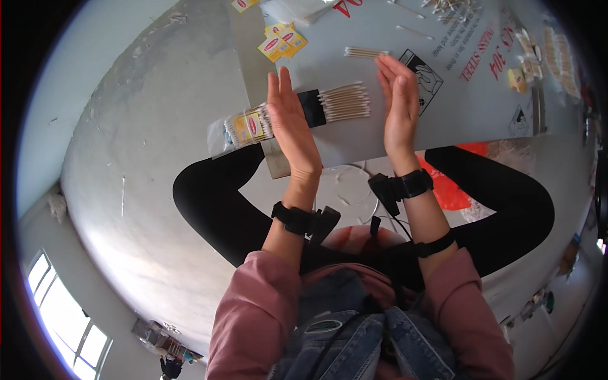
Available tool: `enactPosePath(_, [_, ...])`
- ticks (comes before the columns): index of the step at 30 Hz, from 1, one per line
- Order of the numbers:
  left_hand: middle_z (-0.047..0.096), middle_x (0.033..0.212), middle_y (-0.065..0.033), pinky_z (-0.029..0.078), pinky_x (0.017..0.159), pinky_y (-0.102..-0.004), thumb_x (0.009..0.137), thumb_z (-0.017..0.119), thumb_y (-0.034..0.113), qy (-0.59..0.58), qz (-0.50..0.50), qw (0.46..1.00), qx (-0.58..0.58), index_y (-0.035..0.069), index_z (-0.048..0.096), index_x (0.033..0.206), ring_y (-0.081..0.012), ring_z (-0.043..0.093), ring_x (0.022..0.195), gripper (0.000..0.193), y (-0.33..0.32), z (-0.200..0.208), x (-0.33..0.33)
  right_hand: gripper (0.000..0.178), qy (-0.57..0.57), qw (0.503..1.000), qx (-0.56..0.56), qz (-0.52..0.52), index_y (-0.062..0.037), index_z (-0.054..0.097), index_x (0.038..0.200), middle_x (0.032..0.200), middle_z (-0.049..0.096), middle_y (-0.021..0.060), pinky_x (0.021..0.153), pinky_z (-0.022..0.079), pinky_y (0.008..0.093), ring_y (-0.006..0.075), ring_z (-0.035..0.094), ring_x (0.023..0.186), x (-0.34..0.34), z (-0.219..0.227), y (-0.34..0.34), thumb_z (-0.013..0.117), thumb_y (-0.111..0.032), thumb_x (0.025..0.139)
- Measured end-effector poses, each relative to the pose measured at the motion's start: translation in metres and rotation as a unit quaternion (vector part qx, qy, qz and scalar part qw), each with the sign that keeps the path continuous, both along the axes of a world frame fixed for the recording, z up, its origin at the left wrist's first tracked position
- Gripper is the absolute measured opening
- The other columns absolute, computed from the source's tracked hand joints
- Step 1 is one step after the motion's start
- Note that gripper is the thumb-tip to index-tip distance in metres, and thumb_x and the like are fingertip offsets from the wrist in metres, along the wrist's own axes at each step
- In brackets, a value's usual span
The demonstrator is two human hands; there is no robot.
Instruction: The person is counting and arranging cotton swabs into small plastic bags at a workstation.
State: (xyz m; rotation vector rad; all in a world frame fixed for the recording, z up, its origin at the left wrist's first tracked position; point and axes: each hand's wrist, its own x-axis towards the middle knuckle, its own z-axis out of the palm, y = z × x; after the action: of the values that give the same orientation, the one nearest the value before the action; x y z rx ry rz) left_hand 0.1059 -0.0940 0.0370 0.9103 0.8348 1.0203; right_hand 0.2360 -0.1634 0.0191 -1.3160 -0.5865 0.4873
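Note:
My left hand is upright with its fingers stretched out, its palm turned inward. It covers part of a clear packet of cotton swabs with a yellow label and part of a black strip; whether it touches them I cannot tell. Just right of the strip, a row of cotton swabs lies side by side between my hands. My right hand is also open, fingers extended, palm facing the left one. Its fingertips are beside a small bundle of cotton swabs. Neither hand holds anything.
Several yellow cards lie at the board's far left. Loose swabs are heaped at the far edge, and more packets lie far right. The grey printed board ends near my crossed legs. Red plastic lies by my right knee.

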Motion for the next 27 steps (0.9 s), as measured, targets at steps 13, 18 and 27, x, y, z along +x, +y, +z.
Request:
enactPosePath(13, [0.029,0.163,-0.0174,0.01,0.126,-0.0391,0.106,0.03,0.058,-0.016,-0.065,0.996,0.061,0.006,0.025,0.159,-0.0247,0.022,0.153,0.074,-0.013,-0.009,0.021,0.031,-0.104,0.992,-0.058,0.037,-0.0009,0.057,0.129,0.126,0.063,0.0129,0.1,0.046,0.0333,0.0216,0.061,0.117,-0.024,-0.01,0.018,0.049,-0.022,0.108])
enactPosePath(18, [0.032,0.162,-0.0176,0.012,0.125,-0.0377,0.107,0.029,0.055,-0.039,-0.033,0.996,0.069,0.005,0.028,0.157,-0.0255,0.025,0.152,0.071,-0.002,0.006,0.0,0.026,-0.164,0.983,-0.075,0.026,-0.0017,0.057,0.127,0.124,0.064,0.0137,0.099,0.049,0.0364,0.0268,0.062,0.117,-0.013,-0.014,0.026,0.054,-0.013,0.103])
enactPosePath(27, [0.066,0.122,-0.0183,0.051,0.086,-0.0419,0.098,0.063,0.019,0.466,-0.001,0.761,0.452,0.004,0.066,0.116,-0.0343,0.065,0.098,0.025,0.079,0.019,-0.103,0.038,-0.536,0.818,-0.199,0.059,-0.0032,0.056,0.131,0.139,0.056,0.0131,0.108,0.045,0.044,0.0338,0.053,0.131,-0.016,-0.013,0.037,0.054,0.001,0.093])
